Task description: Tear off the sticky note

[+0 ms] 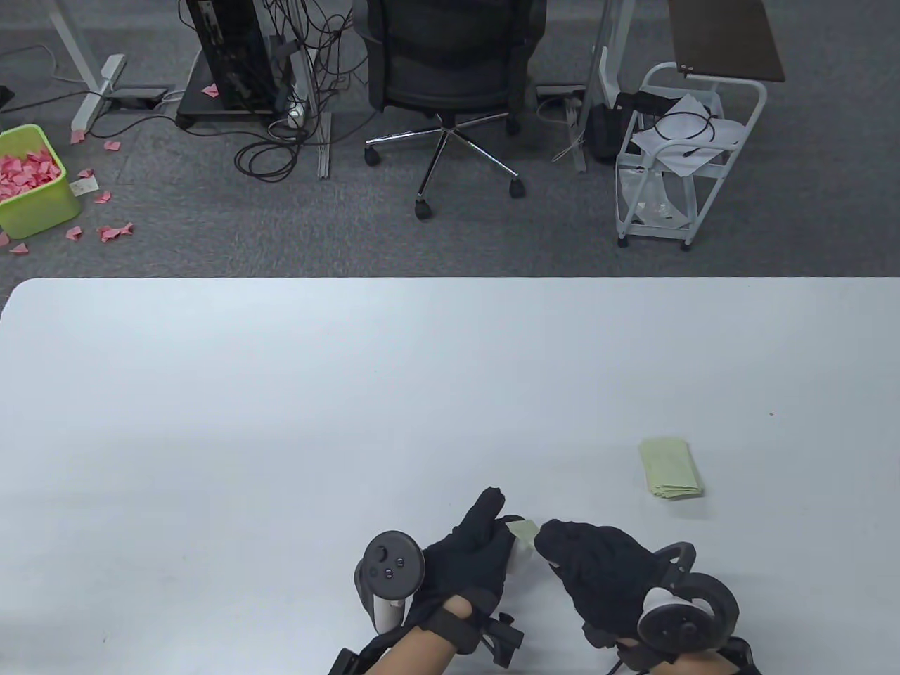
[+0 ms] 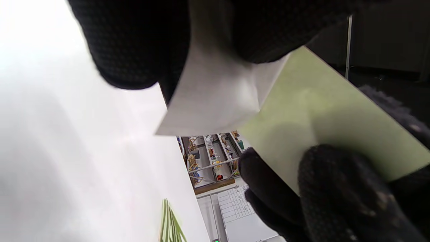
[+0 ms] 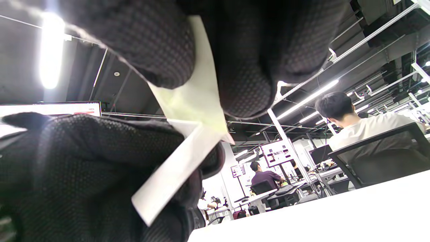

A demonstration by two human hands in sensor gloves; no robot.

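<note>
Near the front edge of the white worktop (image 1: 281,394), both gloved hands are meeting just above the surface.

Item 1: sticky note (image 1: 523,527), pale green. It is being held in the air between the two hands, slightly right of the worktop's centre line. In the left wrist view the sheet (image 2: 322,124) is showing its flat green face, its long axis running diagonally from upper left to lower right. A white backing strip (image 2: 218,97) is joining it at the upper left edge; the two are forming a shallow V where they meet.

Item 2: left hand (image 1: 467,555), black glove. Its grip is pinching the white strip, fingertips (image 2: 134,50) pressing together over the strip's upper end.

Item 3: right hand (image 1: 598,569), black glove. Its grip is pinching the green sheet; in the right wrist view two fingertips (image 3: 248,67) are closing on the note (image 3: 195,97) from either side, the sheet hanging down between them.

Item 4: stack of green notes (image 1: 671,469), lying flat on the worktop, well apart to the right of the hands, long axis running away from the person.

Item 5: office chair (image 1: 450,84), black, standing on the carpet beyond the worktop's far edge.

Item 6: green bin (image 1: 31,183), holding pink paper scraps, sitting on the floor at far left.
</note>
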